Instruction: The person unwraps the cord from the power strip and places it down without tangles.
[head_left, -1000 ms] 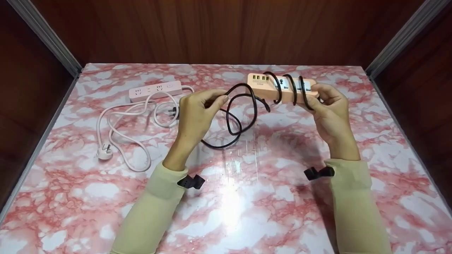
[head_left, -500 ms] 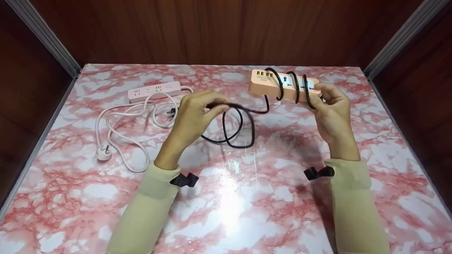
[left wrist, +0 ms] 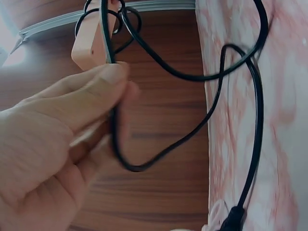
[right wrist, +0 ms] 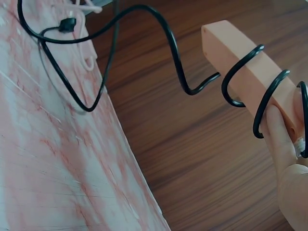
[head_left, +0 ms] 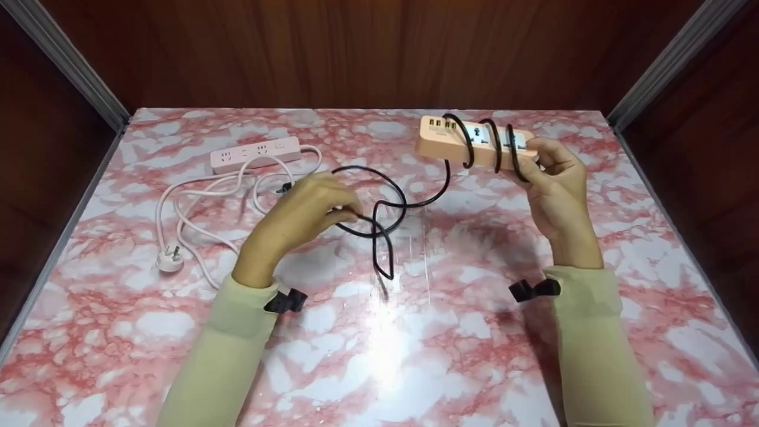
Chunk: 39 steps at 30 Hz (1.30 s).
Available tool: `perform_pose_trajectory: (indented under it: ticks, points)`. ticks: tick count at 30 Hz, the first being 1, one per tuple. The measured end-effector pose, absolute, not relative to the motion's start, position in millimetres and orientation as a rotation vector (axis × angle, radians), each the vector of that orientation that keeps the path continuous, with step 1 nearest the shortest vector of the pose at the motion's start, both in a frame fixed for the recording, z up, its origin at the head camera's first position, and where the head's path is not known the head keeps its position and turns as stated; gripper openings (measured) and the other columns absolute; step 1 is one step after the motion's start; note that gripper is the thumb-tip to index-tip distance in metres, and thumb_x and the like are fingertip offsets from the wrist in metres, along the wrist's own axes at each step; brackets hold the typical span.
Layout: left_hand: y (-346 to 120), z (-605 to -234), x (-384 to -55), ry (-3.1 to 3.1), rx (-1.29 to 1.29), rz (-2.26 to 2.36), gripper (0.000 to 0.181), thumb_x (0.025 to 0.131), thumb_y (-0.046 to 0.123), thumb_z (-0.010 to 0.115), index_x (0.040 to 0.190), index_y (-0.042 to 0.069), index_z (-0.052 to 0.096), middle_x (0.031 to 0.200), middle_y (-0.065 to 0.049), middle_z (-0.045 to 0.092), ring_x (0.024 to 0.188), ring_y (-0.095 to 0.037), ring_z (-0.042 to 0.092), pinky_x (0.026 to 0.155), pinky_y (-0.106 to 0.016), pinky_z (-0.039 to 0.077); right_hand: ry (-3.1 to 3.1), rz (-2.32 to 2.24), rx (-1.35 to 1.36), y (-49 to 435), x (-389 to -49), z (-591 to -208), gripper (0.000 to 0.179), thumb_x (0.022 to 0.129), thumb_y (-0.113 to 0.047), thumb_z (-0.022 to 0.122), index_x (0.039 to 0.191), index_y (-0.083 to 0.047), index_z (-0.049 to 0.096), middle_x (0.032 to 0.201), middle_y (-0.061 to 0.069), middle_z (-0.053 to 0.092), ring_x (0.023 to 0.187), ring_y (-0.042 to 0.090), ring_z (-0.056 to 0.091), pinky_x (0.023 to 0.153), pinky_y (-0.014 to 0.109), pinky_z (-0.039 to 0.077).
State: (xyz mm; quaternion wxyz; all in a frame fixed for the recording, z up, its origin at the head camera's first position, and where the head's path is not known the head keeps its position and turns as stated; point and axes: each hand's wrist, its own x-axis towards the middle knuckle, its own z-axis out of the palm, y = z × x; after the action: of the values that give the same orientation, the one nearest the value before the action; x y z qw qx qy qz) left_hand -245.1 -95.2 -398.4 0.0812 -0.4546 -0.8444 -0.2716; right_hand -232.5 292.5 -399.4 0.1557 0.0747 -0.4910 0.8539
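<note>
On the right in the head view, my right hand (head_left: 560,204) grips one end of a peach-orange power strip (head_left: 434,146), raised off the table. Its black cord (head_left: 447,173) winds around it in several loose turns, then hangs down toward the left. My left hand (head_left: 296,219) pinches the cord between thumb and fingers, left of the strip and lower. The left wrist view shows the pinched cord (left wrist: 137,168) bending below the fingers. Cord loops droop between both hands. The cord's black plug (head_left: 284,187) is partly hidden behind my left hand; the right wrist view shows the plug (right wrist: 67,25) too.
A pink power strip (head_left: 255,154) lies at the back left of the marbled table (head_left: 462,338). Its pale cord (head_left: 160,213) spreads in loops, ending in a white plug (head_left: 171,261). Wooden panels (head_left: 367,53) close in the back and sides.
My left hand has moved left and toward me, drawing the black cord with it. The loop near the strip has spread out and dropped lower. The right hand stays nearly still with the strip slightly raised.
</note>
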Motion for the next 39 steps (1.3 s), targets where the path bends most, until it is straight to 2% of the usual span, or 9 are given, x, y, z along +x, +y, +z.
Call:
perform_pose_trajectory:
  ticks: [6, 14, 20, 23, 26, 30, 34, 39]
  points:
    - [-108.6, -405.1, -246.3, -2.692, -1.341, -0.675, 0.006, 0.086, 0.010, 0.087, 0.087, 0.011, 0.082, 0.088, 0.000, 0.079, 0.086, -0.024, 0.071, 0.086, -0.042, 0.054, -1.420, 2.439, 0.188, 291.8, -232.7, -400.2, 0.022, 0.084, 0.011, 0.082, 0.103, 0.003, 0.074, 0.103, 0.013, 0.073, 0.085, 0.020, 0.068, 0.081, 0.035, 0.065]
    - [-113.3, -417.2, -246.3, -2.862, -1.280, -0.651, 0.006, 0.084, 0.011, 0.090, 0.085, 0.012, 0.084, 0.085, 0.000, 0.079, 0.083, -0.023, 0.073, 0.083, -0.044, 0.058, -1.425, 2.444, 0.203, 291.5, -233.0, -400.5, 0.019, 0.087, 0.013, 0.078, 0.103, 0.003, 0.074, 0.105, 0.014, 0.073, 0.087, 0.020, 0.069, 0.082, 0.037, 0.065]
    - [-116.3, -418.5, -244.4, -2.957, -1.192, -0.630, 0.008, 0.082, 0.009, 0.091, 0.083, 0.013, 0.084, 0.087, 0.000, 0.080, 0.085, -0.025, 0.074, 0.085, -0.044, 0.058, -1.411, 2.451, 0.207, 291.4, -233.5, -401.4, 0.019, 0.086, 0.014, 0.078, 0.103, 0.004, 0.074, 0.104, 0.015, 0.074, 0.089, 0.022, 0.070, 0.083, 0.037, 0.065]
    - [-119.8, -416.9, -244.0, -2.958, -1.205, -0.637, 0.009, 0.083, 0.005, 0.089, 0.088, 0.011, 0.085, 0.090, -0.002, 0.081, 0.086, -0.026, 0.074, 0.085, -0.045, 0.058, -1.406, 2.451, 0.218, 290.9, -234.1, -401.6, 0.020, 0.086, 0.014, 0.078, 0.103, 0.005, 0.075, 0.102, 0.015, 0.074, 0.089, 0.022, 0.069, 0.084, 0.038, 0.065]
    - [-122.2, -413.4, -244.3, -2.933, -1.222, -0.658, 0.011, 0.089, 0.001, 0.082, 0.097, 0.009, 0.084, 0.097, -0.005, 0.081, 0.091, -0.026, 0.075, 0.087, -0.045, 0.058, -1.414, 2.449, 0.227, 290.4, -234.5, -401.9, 0.020, 0.086, 0.014, 0.078, 0.104, 0.006, 0.075, 0.101, 0.015, 0.073, 0.088, 0.022, 0.069, 0.086, 0.039, 0.065]
    - [-117.4, -407.1, -245.1, -2.865, -1.148, -0.703, 0.016, 0.099, 0.005, 0.073, 0.111, 0.008, 0.082, 0.109, -0.006, 0.081, 0.101, -0.027, 0.075, 0.092, -0.046, 0.057, -1.425, 2.452, 0.237, 289.8, -234.3, -401.9, 0.019, 0.087, 0.013, 0.078, 0.105, 0.006, 0.074, 0.101, 0.015, 0.073, 0.089, 0.022, 0.069, 0.085, 0.038, 0.065]
    - [-105.5, -400.8, -241.8, -2.759, -1.045, -0.793, 0.022, 0.101, 0.015, 0.074, 0.122, 0.011, 0.079, 0.118, -0.006, 0.079, 0.107, -0.027, 0.072, 0.094, -0.046, 0.056, -1.431, 2.451, 0.248, 288.9, -234.3, -402.3, 0.019, 0.087, 0.013, 0.078, 0.105, 0.007, 0.074, 0.101, 0.015, 0.072, 0.089, 0.022, 0.068, 0.085, 0.037, 0.065]
    - [-87.2, -398.2, -234.9, -2.607, -1.011, -0.852, 0.029, 0.100, 0.027, 0.078, 0.126, 0.014, 0.078, 0.122, -0.004, 0.078, 0.114, -0.027, 0.071, 0.103, -0.045, 0.054, -1.423, 2.460, 0.253, 288.3, -234.0, -403.2, 0.019, 0.087, 0.013, 0.077, 0.105, 0.007, 0.074, 0.102, 0.016, 0.073, 0.089, 0.022, 0.069, 0.085, 0.038, 0.065]
